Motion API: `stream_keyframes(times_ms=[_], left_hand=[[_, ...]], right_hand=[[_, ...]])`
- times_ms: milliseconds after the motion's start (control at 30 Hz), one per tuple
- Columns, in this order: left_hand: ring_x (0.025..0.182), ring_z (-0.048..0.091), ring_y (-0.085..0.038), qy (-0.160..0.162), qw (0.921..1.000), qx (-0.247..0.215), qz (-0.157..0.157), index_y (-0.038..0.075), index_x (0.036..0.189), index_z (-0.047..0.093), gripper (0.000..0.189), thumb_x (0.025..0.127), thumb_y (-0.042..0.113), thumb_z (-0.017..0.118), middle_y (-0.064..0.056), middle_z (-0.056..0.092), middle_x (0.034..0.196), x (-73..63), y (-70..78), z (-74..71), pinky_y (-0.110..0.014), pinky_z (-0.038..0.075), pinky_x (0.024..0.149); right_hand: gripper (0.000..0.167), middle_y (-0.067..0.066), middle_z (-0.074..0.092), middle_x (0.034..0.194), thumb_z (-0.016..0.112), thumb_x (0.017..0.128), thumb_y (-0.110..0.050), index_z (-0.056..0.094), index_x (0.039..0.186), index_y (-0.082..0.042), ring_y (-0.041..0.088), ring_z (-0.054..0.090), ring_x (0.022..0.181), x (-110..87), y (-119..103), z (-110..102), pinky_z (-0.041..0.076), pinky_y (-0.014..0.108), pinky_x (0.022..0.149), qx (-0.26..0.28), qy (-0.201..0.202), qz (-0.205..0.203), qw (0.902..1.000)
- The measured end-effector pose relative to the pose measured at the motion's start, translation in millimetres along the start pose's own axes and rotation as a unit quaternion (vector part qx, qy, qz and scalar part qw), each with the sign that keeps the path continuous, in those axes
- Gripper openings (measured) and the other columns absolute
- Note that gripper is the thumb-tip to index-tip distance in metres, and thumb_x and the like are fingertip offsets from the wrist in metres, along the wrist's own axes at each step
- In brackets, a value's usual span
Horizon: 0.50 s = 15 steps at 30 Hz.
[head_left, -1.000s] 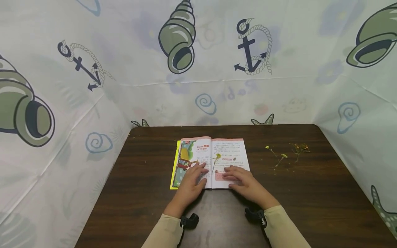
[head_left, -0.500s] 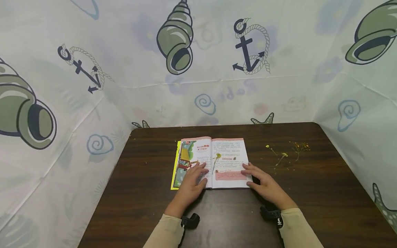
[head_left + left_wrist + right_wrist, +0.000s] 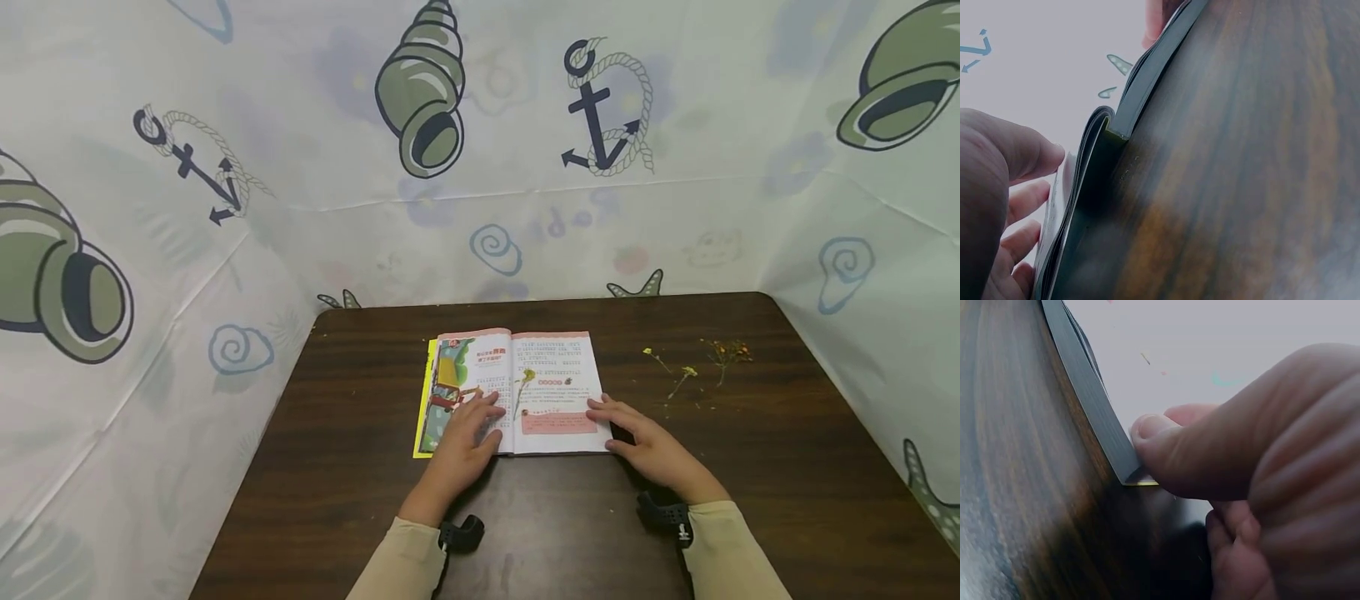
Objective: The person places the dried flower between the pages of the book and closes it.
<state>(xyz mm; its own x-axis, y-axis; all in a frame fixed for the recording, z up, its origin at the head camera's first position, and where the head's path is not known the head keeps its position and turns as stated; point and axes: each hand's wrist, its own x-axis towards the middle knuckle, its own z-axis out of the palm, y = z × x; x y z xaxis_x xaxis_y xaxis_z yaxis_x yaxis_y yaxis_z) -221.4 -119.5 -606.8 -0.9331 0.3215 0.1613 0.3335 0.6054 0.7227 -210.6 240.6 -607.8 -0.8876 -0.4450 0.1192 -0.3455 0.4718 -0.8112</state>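
An open book (image 3: pixel 555 367) lies flat on the dark wooden table, with a picture on its left page and print on its right page. A pressed yellow flower (image 3: pixel 527 379) on a thin stem lies on the right page beside the gutter. My left hand (image 3: pixel 465 442) rests on the lower left page, its fingers spread and relaxed. My right hand (image 3: pixel 652 442) touches the right page's lower outer edge. In the right wrist view the thumb (image 3: pixel 1166 440) lies at the book's corner, while other fingers hang loosely beyond the edge.
To the book's right lie two small yellow flower sprigs (image 3: pixel 684 377) and a bushier orange-yellow sprig (image 3: pixel 726 357), with small crumbs around them. Behind the dark table (image 3: pixel 360 417) hangs a pale patterned cloth (image 3: pixel 525 225), which also runs along both sides.
My right hand has slid rightward across the right page to its outer edge, uncovering the pink box printed there. My left hand has stayed in place on the left page.
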Motion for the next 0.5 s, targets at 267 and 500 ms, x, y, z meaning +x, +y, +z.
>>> stream_keyframes(times_ms=[267, 500], left_hand=[[0.167, 0.032, -0.031, 0.0, 1.0, 0.003, 0.005, 0.019, 0.138, 0.069, 0.031, 0.107, 0.022, 0.069, 0.002, 0.05, 0.17, 0.5, -3.0, 1.6, -0.064, 0.03, 0.132], [0.165, 0.036, -0.035, 0.018, 0.9994, 0.003, 0.031, 0.014, 0.136, 0.07, 0.032, 0.104, 0.016, 0.072, -0.004, 0.055, 0.167, 2.5, -5.0, 3.6, -0.062, 0.029, 0.132]], right_hand=[[0.051, 0.011, 0.052, 0.168, 0.075, 0.1, -0.001, 0.067, 0.148, -0.016, 0.045, 0.029, 0.165, 1.3, -2.3, 3.9, 0.014, -0.003, 0.116, 0.004, 0.019, 0.013, 0.9997], [0.043, 0.007, 0.057, 0.164, 0.076, 0.1, -0.006, 0.07, 0.14, -0.018, 0.043, 0.031, 0.165, 4.3, -3.2, 9.1, 0.015, -0.003, 0.114, 0.002, 0.043, 0.015, 0.999]])
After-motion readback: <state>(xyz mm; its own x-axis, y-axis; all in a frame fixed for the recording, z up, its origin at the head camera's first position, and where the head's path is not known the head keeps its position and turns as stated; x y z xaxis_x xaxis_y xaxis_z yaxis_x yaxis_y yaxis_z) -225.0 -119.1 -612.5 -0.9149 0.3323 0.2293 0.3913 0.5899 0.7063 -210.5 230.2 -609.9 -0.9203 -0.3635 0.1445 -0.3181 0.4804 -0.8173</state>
